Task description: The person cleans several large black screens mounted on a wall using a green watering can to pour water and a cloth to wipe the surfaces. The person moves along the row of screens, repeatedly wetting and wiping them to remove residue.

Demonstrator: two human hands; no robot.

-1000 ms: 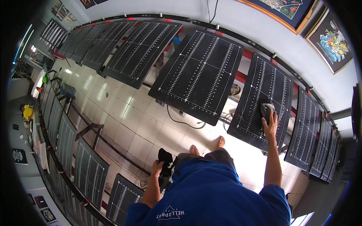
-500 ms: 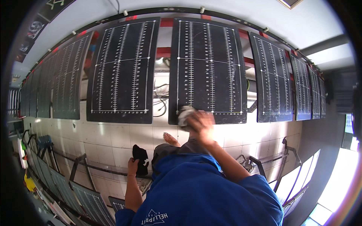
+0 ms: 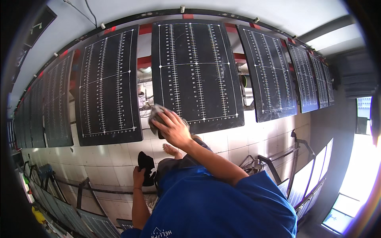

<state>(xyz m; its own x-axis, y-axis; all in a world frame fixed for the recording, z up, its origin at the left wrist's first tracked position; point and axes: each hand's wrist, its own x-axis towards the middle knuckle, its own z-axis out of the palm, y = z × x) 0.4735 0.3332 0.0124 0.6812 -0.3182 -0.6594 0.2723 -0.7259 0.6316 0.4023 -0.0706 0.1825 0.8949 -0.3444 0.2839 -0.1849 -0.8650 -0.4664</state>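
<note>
My right hand [image 3: 173, 127] is closed over a grey cloth [image 3: 155, 116]. It presses the cloth against the near left corner of a black board [image 3: 206, 89] marked with white lines and rows of graduated ticks. Part of the cloth is hidden beneath my fingers, and some of it hangs past the board's left edge. Low at my left side, my left hand [image 3: 138, 176] grips a piece of black fabric [image 3: 146, 162], well apart from the boards. Its fingers are partly hidden by the fabric.
More marked black boards stand in a row, one to the left [image 3: 109, 85] and one to the right [image 3: 270, 75], along a dark rail [image 3: 151, 15] with red supports. A tiled floor [image 3: 115, 158] lies below. Behind me run a metal frame [image 3: 95, 188] and further boards [image 3: 95, 222].
My right hand and the cloth have moved left along the board's near edge to its corner. The view has turned, shifting the boards leftward. My left hand still grips the black fabric.
</note>
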